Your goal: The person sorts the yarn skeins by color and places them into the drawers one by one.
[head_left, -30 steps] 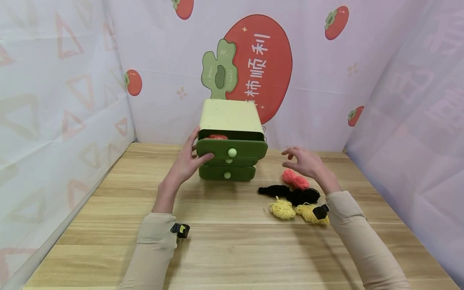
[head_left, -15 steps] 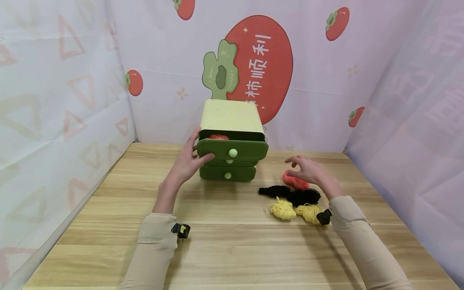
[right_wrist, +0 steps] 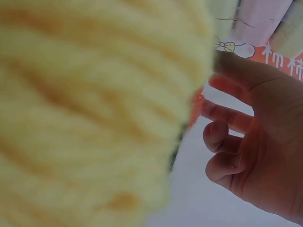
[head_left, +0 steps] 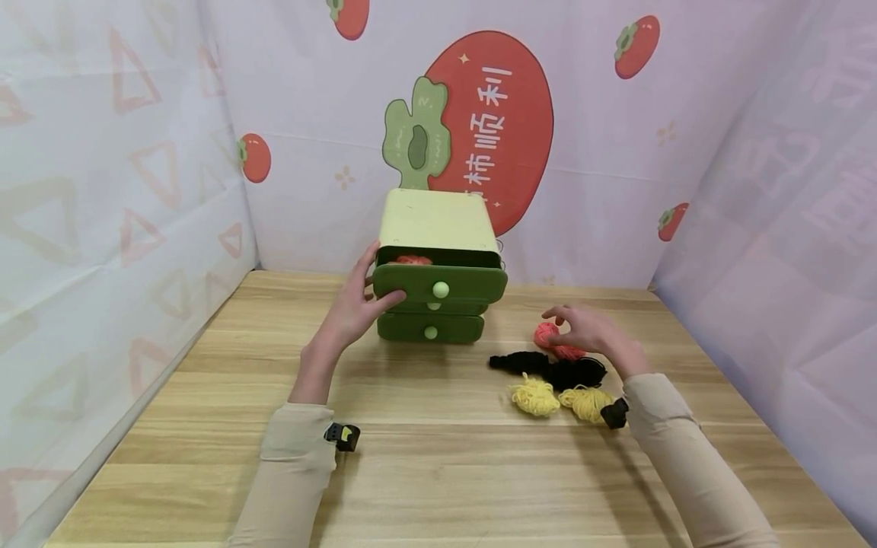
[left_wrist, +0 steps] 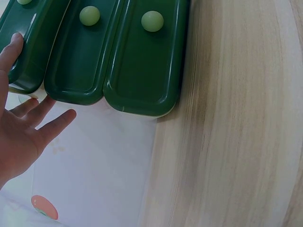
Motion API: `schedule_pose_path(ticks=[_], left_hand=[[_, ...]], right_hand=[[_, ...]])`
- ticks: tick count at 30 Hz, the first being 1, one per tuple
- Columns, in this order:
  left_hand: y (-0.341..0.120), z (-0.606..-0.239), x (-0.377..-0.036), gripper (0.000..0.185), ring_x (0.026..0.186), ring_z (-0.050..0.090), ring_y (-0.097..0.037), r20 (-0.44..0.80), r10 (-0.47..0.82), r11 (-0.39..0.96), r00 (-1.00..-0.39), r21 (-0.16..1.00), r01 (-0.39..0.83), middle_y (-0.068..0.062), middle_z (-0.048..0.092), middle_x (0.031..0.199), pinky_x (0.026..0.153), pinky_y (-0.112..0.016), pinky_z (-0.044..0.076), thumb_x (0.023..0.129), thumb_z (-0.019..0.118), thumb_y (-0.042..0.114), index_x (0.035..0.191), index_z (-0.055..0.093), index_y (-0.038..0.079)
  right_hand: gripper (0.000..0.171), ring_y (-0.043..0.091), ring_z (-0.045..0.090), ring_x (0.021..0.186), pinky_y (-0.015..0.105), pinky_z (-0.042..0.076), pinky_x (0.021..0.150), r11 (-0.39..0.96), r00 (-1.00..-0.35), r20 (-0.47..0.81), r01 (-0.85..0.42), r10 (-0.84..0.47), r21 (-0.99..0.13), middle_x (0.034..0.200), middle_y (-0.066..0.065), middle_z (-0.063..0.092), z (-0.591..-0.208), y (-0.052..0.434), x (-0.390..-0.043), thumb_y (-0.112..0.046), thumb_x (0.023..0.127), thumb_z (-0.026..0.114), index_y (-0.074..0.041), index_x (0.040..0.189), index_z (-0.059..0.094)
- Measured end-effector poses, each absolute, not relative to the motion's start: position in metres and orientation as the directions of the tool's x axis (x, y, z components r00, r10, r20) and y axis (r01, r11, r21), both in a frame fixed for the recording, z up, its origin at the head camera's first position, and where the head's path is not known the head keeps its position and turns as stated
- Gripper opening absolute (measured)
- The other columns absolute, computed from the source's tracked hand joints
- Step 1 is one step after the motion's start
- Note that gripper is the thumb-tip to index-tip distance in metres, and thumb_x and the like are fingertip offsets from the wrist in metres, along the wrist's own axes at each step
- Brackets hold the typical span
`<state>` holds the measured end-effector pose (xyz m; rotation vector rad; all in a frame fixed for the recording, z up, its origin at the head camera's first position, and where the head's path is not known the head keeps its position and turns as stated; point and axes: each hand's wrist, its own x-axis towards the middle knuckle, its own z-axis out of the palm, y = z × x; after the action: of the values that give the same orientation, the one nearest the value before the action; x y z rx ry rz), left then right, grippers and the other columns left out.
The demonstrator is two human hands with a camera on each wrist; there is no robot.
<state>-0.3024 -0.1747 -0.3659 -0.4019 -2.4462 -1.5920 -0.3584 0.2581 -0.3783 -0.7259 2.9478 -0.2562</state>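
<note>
My left hand [head_left: 349,308] holds the left end of the pulled-out top drawer [head_left: 473,283] of a small cream cabinet [head_left: 438,217]. Its thumb lies on the green front and its fingers reach along the side; in the left wrist view, the outer fingers spread apart below the drawer. A coral yarn bundle [head_left: 413,259] shows inside that drawer. My right hand [head_left: 591,331], fingers loosely bent and nothing between them, hovers at another coral yarn skein [head_left: 546,335] on the table, thumb overlapping it. In the right wrist view, yellow yarn [right_wrist: 94,113] blurs across the left side.
Beside the right hand lie a black yarn skein [head_left: 575,373], a yellow yarn bundle [head_left: 534,396] and a second yellow bundle [head_left: 582,402]. The bottom drawer [head_left: 452,327] sits below the top one on the wooden table [head_left: 438,472]. Printed cloth walls [head_left: 308,213] enclose the back and sides.
My right hand has come down and slightly right, from above the coral skein to right at it. The left hand and the drawer keep their place.
</note>
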Motion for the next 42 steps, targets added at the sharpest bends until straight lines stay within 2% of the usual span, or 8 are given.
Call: schedule_pose_path(ticks=[5,15,26,33,42], left_hand=[[-0.174,-0.366,-0.302,0.094,0.143,0.039,-0.037,0.306,0.118,0.383,-0.945,0.864,0.328,0.002,0.016,0.166,0.114,-0.054,0.036,0.084,0.073,0.055,0.152,0.009,0.056],[-0.174,-0.366,-0.301,0.094,0.143,0.038,-0.037,0.306,0.12,0.381,-0.944,0.864,0.328,0.002,0.016,0.166,0.114,-0.055,0.036,0.085,0.073,0.054,0.152,0.008,0.056],[-0.173,-0.365,-0.299,0.094,0.143,0.037,-0.039,0.315,0.124,0.378,-0.941,0.862,0.338,0.001,0.015,0.166,0.115,-0.058,0.034,0.086,0.073,0.05,0.153,0.008,0.055],[-0.174,-0.365,-0.3,0.093,0.142,0.038,-0.038,0.314,0.117,0.377,-0.942,0.864,0.334,0.001,0.015,0.166,0.114,-0.057,0.035,0.086,0.073,0.051,0.152,0.009,0.056],[-0.174,-0.365,-0.3,0.093,0.142,0.039,-0.037,0.308,0.118,0.379,-0.944,0.865,0.33,0.002,0.016,0.165,0.114,-0.057,0.035,0.085,0.073,0.053,0.153,0.009,0.055]], right_hand=[[0.05,0.039,0.062,0.108,0.057,0.05,0.087,0.869,-0.873,-0.094,-0.455,-0.478,-0.195,0.119,0.02,0.063,-0.382,0.261,-0.357,-0.03,0.093,0.068,-0.006,0.135,0.058],[0.056,0.041,0.062,0.11,0.06,0.049,0.089,0.889,-0.887,-0.162,-0.39,-0.432,-0.239,0.123,0.026,0.062,-0.39,0.264,-0.36,-0.027,0.092,0.07,-0.01,0.142,0.051],[0.051,0.035,0.065,0.099,0.054,0.052,0.081,0.861,-0.889,-0.048,-0.427,-0.456,-0.275,0.117,0.024,0.064,-0.387,0.264,-0.36,-0.021,0.092,0.069,-0.01,0.139,0.054],[0.054,0.03,0.064,0.091,0.048,0.053,0.075,0.854,-0.896,0.009,-0.427,-0.444,-0.298,0.115,0.022,0.065,-0.376,0.258,-0.359,-0.019,0.09,0.07,-0.01,0.141,0.053],[0.053,0.036,0.066,0.1,0.056,0.052,0.075,0.884,-0.905,0.094,-0.424,-0.414,-0.197,0.125,0.02,0.065,-0.357,0.25,-0.355,-0.027,0.092,0.069,-0.018,0.142,0.053]])
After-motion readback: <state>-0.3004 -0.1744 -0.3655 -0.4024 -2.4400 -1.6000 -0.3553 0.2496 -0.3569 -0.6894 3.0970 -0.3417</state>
